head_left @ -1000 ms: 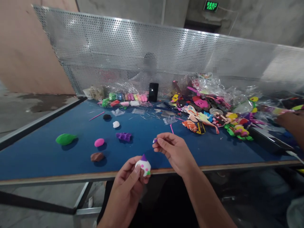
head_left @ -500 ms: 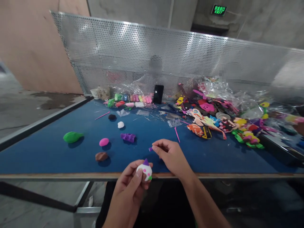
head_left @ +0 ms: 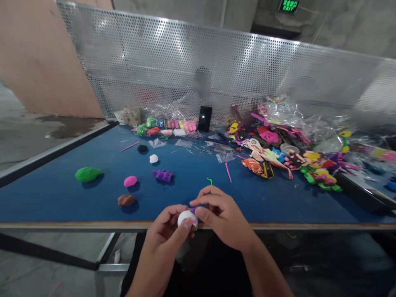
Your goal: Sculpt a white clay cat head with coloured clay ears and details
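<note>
My left hand (head_left: 168, 235) is closed around a small white clay figure (head_left: 185, 218) just above the table's front edge. The figure bears pink dots, and a bit of green shows at its lower side. At its upper right, my right hand (head_left: 221, 212) has thumb and fingers pressed together on purple clay (head_left: 193, 210). Whether this purple is the figure's pointed top or a separate piece, I cannot tell. Beyond the right hand lies a thin green strip (head_left: 210, 180). A purple clay lump (head_left: 163, 175) rests farther back on the left.
Green (head_left: 87, 174), pink (head_left: 130, 181), brown (head_left: 126, 200), white (head_left: 154, 159) and black (head_left: 142, 148) clay lumps lie on the left. Behind them are wrapped clay packs (head_left: 171, 123) and a phone (head_left: 204, 119). Colourful cutouts (head_left: 262, 154) crowd the right; pink sticks (head_left: 228, 172) lie about.
My right hand has come down and left with the small purple piece to meet the white figure. The figure is turned in my left hand. The green strip has come into view.
</note>
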Available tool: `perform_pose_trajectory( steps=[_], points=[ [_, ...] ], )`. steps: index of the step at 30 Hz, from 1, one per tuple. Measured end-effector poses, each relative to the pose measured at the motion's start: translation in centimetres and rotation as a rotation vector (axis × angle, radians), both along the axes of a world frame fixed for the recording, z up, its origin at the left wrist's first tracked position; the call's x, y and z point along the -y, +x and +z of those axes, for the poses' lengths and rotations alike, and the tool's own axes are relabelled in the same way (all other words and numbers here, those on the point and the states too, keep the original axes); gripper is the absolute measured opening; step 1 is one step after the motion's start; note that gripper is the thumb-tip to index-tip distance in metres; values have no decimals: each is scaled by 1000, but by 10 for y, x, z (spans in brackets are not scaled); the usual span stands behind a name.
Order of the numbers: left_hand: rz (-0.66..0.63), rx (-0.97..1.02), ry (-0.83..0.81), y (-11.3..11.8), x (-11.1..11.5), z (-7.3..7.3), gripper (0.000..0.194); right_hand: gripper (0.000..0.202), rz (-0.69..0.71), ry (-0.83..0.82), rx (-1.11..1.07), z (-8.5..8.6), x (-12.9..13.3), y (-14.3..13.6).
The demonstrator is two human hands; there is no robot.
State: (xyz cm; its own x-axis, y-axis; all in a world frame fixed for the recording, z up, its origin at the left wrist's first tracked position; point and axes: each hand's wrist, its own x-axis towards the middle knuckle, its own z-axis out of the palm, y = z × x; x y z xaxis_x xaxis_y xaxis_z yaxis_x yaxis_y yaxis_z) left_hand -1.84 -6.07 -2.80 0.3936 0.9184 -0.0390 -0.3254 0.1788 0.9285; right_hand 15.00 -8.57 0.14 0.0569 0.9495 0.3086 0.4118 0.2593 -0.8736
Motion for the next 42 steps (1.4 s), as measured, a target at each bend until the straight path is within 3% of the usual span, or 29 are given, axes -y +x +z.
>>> perform_pose_trajectory(
  steps=[4, 14, 22, 25, 31, 34, 38, 42],
  points=[
    [-23, -25, 41, -1, -1, -3, 26, 18, -23, 36, -30, 1, 8, -7],
    [4, -66, 98, -4, -1, 1, 22, 14, -26, 119, 124, 8, 4, -9],
    [56, -41, 42, -5, 2, 5, 22, 19, -338, 133, 4, 6, -11, 12],
    [60, -24, 31, -6, 2, 2, 23, 18, -277, 109, 25, 4, -10, 14],
    [59, -41, 47, -3, 0, 2, 25, 22, 0, -43, -148, 1, 5, -4],
    [57, -46, 60, -1, 0, 3, 25, 16, 22, -52, -163, 1, 7, -11],
    [73, -47, 44, -2, 1, 2, 25, 10, -82, 16, -63, 0, 2, -12],
    [86, -33, 34, -5, 0, -4, 24, 14, -329, 103, -70, -3, -2, 0]
  ],
)
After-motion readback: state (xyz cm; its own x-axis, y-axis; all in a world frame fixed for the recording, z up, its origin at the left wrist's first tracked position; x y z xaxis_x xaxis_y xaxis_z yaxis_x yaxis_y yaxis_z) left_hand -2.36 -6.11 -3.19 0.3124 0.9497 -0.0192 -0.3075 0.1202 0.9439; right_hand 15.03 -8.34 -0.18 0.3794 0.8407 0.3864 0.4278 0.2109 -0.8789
